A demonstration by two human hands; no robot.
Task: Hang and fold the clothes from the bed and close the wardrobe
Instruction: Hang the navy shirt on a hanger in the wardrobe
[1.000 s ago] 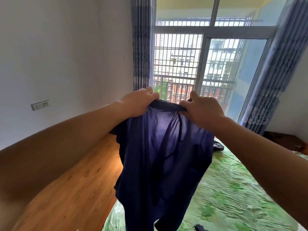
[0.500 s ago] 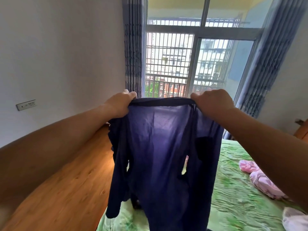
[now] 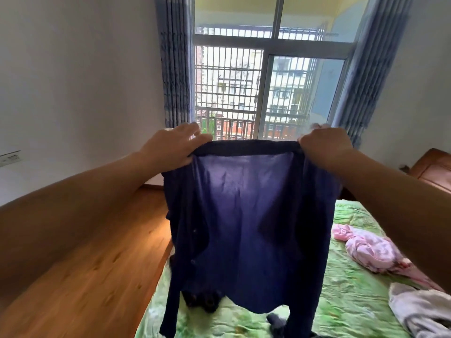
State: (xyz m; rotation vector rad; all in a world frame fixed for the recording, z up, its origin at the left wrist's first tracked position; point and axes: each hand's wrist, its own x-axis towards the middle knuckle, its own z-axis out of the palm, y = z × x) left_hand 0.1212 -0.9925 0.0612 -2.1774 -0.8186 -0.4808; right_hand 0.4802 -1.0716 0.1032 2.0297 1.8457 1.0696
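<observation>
A thin navy cardigan (image 3: 246,223) hangs spread out in the air above the bed (image 3: 351,298), light from the window showing through it. My left hand (image 3: 170,147) pinches its left shoulder and my right hand (image 3: 324,145) grips its right shoulder, the collar stretched straight between them. Both sleeves dangle down to the green bedspread. A pink garment (image 3: 368,247) lies crumpled on the bed at the right, and a white-grey garment (image 3: 422,311) lies nearer the lower right corner. Dark clothing (image 3: 205,301) shows under the cardigan's hem. The wardrobe is out of view.
Wooden floor (image 3: 80,272) runs along the bed's left side up to a white wall with a socket plate (image 3: 9,158). A barred window (image 3: 263,89) with blue curtains fills the far wall. A brown wooden piece of furniture (image 3: 432,167) stands at the far right.
My hands have moved apart along the collar, spreading the cardigan flat from a bunched state. The view has swung right, bringing the pink and white garments into sight.
</observation>
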